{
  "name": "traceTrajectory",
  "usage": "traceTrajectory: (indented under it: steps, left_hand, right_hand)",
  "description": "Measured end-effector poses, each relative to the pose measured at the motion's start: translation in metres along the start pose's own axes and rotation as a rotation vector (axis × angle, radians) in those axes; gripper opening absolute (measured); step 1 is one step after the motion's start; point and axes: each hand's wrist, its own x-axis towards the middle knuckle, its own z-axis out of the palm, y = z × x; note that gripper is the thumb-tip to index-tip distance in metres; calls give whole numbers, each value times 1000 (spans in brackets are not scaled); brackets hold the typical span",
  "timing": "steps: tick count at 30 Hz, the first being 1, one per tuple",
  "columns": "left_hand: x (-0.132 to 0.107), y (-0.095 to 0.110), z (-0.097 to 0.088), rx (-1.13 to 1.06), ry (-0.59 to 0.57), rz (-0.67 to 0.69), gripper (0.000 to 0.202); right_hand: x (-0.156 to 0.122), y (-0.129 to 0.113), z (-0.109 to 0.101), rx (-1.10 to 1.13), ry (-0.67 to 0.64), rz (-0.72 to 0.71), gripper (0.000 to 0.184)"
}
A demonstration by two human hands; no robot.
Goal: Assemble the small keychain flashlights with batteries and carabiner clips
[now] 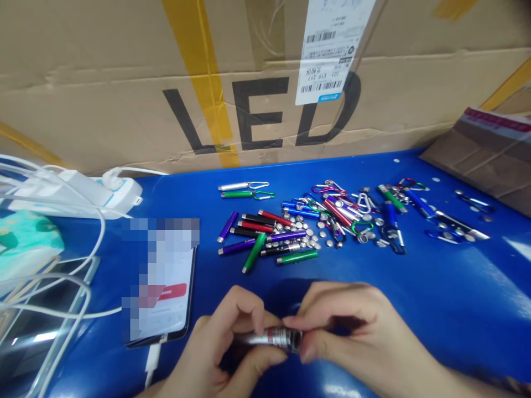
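Pinching with the fingers of the left hand (pixel 211 337) around a silver tube (pixel 276 337), pointing its long axis rightward between both hands; pinching at its right end with the right hand (pixel 369 323); facing a green tube (pixel 296 257) beyond.

There's a glossy blue surface (pixel 456 301), strewn with coloured metal tubes (pixel 296 257), silver button cells (pixel 309 242) and little carabiner clips (pixel 327 189); over to the left lie a lit phone (pixel 172 304) and a white power strip (pixel 70 190).
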Motion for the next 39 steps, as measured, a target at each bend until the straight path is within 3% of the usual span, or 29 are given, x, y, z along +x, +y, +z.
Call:
traceTrajectory:
  steps: [3, 6, 10, 17, 22, 26, 35, 39]
  left_hand:
    - [0, 1, -1, 12, -17, -52, 16]
    - [0, 5, -3, -75, -75, -100, 13]
    - [0, 10, -5, -223, -166, -157, 13]
    - [2, 11, -4, -397, -200, -220, 15]
    - [1, 19, -8, -303, -237, -149, 11]
    - [3, 28, -13, -125, -195, -17, 30]
    - [22, 41, -20, 568, 163, 409, 18]
    - [25, 58, -29, 713, 209, 592, 21]
  right_hand:
    - [0, -4, -3, -262, -8, -251, 2]
    - [-2, -9, -5, -393, -36, -407, 6]
    - [-3, -14, -6, -406, -29, -415, 7]
    - [-6, -19, -7, -411, -31, -426, 11]
    - [-12, -27, -5, -502, -34, -529, 16]
    - [-11, -38, -3, -609, -23, -673, 18]
    - [14, -70, -3, -766, 40, -857, 11]
    - [15, -86, 0, -844, 25, -959, 13]
